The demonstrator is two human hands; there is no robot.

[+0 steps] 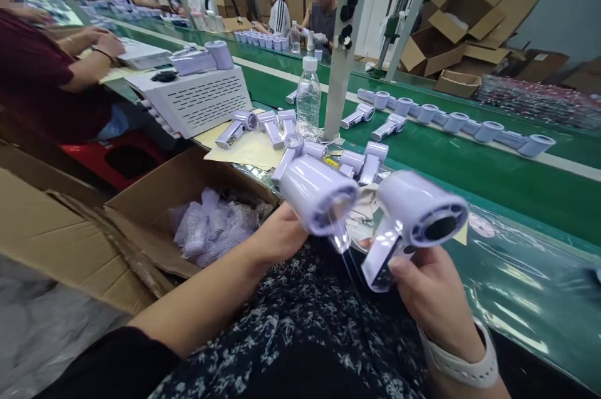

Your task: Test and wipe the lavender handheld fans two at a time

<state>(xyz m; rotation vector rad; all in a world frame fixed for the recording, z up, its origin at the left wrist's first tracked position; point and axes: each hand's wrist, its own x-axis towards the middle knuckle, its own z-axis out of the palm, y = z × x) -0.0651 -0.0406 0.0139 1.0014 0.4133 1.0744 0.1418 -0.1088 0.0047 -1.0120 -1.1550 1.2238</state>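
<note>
Two lavender handheld fans shaped like small hair dryers are held up in front of me, side by side. My left hand (285, 235) is closed around the left fan (315, 189), whose round barrel faces right and down; the barrel hides most of the fingers. In my right hand (432, 289), the thumb presses the handle of the right fan (417, 202). Its barrel end shows a dark round centre with slots around it. Behind them, several more lavender fans (369, 164) lie loosely on the bench.
At my left stands an open cardboard box (145, 205) with bubble-wrapped pieces. A clear plastic bottle (308, 98) stands by a metal post (339, 86). Beyond runs a green conveyor (516, 180) with a row of fans (455, 120). A white slotted metal case (201, 101) sits left, near co-workers.
</note>
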